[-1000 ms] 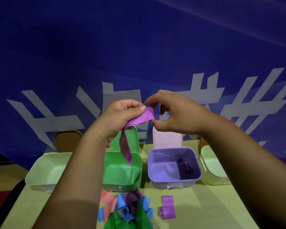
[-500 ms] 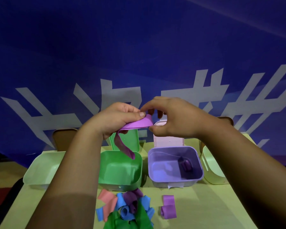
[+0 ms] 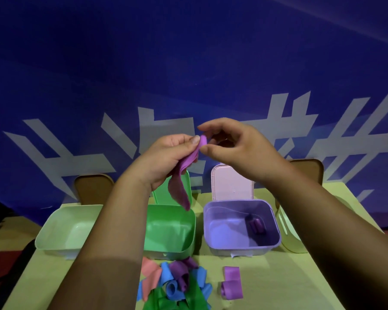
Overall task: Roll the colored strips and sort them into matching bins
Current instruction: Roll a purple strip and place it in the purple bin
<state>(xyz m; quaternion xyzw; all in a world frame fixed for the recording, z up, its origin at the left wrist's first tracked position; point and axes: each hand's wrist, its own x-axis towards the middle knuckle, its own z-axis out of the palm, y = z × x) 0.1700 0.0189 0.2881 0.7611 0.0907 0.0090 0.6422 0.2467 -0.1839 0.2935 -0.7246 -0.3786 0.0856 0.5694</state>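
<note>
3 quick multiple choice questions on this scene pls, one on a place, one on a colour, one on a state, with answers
1. Which bin shows a rolled strip inside? A) green plastic bin B) purple plastic bin C) pale green bin on the left
2. What colour is the long hanging strip that the left hand pinches? A) blue B) green C) purple
3. How does the pale pink lid stand? A) shut on a bin B) upright behind the purple bin C) flat on the table
Answers: 1 B, a rolled purple strip lies on its floor; 2 C, it shows purple against the green bin; 3 B, it stands up behind the open bin.
</note>
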